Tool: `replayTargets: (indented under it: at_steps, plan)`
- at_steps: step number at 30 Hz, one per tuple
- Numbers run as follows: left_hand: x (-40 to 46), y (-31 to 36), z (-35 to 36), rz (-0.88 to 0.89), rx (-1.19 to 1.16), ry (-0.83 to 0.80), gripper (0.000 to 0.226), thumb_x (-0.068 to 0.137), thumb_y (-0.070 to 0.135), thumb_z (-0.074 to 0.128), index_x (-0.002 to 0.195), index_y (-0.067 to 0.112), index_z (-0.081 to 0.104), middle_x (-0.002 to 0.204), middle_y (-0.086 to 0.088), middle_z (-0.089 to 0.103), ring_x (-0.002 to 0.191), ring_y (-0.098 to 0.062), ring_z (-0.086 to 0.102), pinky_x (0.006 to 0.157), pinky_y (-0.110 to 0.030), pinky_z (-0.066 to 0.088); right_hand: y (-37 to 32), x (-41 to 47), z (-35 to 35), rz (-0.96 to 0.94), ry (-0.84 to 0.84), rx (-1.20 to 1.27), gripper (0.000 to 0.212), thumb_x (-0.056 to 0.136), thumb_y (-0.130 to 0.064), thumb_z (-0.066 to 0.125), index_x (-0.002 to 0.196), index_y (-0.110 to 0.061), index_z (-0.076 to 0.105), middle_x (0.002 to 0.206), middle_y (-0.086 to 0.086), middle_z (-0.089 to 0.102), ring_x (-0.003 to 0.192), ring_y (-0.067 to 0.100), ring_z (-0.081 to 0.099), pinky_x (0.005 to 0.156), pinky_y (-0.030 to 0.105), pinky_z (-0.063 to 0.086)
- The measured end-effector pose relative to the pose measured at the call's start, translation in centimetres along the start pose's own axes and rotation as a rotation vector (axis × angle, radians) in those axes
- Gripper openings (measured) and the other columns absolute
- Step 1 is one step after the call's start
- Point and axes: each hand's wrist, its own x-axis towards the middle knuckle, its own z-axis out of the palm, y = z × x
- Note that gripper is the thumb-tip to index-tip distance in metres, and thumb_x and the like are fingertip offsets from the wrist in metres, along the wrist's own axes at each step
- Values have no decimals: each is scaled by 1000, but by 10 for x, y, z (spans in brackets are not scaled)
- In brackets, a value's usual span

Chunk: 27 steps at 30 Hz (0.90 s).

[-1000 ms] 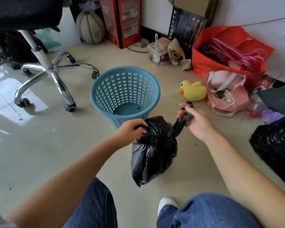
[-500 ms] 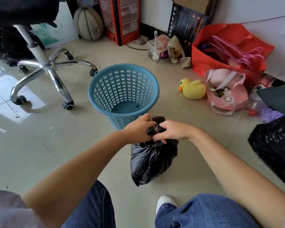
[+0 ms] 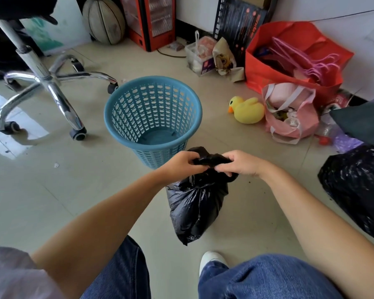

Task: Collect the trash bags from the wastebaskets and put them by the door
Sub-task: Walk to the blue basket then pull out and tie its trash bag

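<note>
Black trash bag point(image 3: 197, 203), beside blue wastebasket point(image 3: 152, 117).
Left hand point(image 3: 181, 164) and right hand point(image 3: 239, 162) both clench its gathered neck.

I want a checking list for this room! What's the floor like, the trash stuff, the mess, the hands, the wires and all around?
Surface: pale tiled floor, small crumbs on it.
Job's things: small black trash bag held by its gathered top; blue wastebasket upright, no bag in it; large black bag at right.
Clutter: yellow duck toy, pink bag, red bag with pink hangers, ball.
Hands: left hand and right hand both grip the bag's neck.
Cables: black cord by the red heater.
Surroundings: office chair base, white wall; no door seen.
</note>
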Motion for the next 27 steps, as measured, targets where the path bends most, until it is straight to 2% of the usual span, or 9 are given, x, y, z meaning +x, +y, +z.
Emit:
replayTargets:
  at_steps: [2,3,5,7,10,13,15,18,27]
  plan:
    - [-2,3,-1,-30,-230,-16,4,88,8,60,86,6,63,79,-8,60,74,-16,57,73,-28,46,12,9,8,20,57,-62,20,93,-24,57,79,-10,56,58,-2,52,56,11,48,59,23,35]
    - [-2,5,0,-11,-296,-31,6,87,5,57,84,7,62,81,-9,62,76,-17,59,76,-28,48,16,13,14,23,90,-105,25,94,-30,54,74,-14,55,58,-3,52,55,11,48,59,24,36]
    - [2,6,1,14,-288,-40,13,86,2,54,77,10,58,72,-7,60,68,-15,57,70,-27,47,22,18,23,19,174,-184,34,97,-36,47,66,-22,51,59,-6,50,55,9,47,59,26,35]
    - [10,3,-3,31,-11,1,13,86,7,57,74,11,54,64,2,51,59,-10,48,62,-25,39,27,23,22,-4,239,-212,31,98,-30,43,71,-19,54,65,-2,54,62,15,50,61,30,37]
    - [17,-7,-10,66,451,-1,12,88,22,60,87,9,60,67,7,51,66,-13,50,60,-25,36,29,25,15,-89,262,-322,12,94,-23,50,86,-18,57,80,0,61,80,24,58,72,38,45]
    - [11,6,-16,63,629,-43,22,90,30,58,104,13,64,86,-3,65,82,-22,58,68,-26,37,17,12,8,-145,261,-472,14,93,-27,52,89,-15,56,86,1,60,87,25,57,72,37,42]
    - [4,27,-19,83,754,-63,26,92,34,55,107,14,64,95,-7,69,90,-25,61,70,-27,35,5,-5,1,-158,234,-586,20,96,-30,48,95,-12,57,97,4,63,95,24,56,79,36,40]
    - [-10,71,-28,99,822,-100,30,94,36,50,109,15,63,98,-7,69,94,-27,61,71,-29,35,-20,-34,-17,-118,184,-702,29,98,-35,40,107,-13,57,111,3,62,109,22,53,95,37,36]
    - [-62,268,-66,122,821,-247,28,98,37,41,102,12,53,102,-7,58,94,-26,58,75,-38,47,-135,-175,-113,-95,285,-819,29,100,-33,36,110,-13,55,113,4,62,113,23,53,95,36,35]
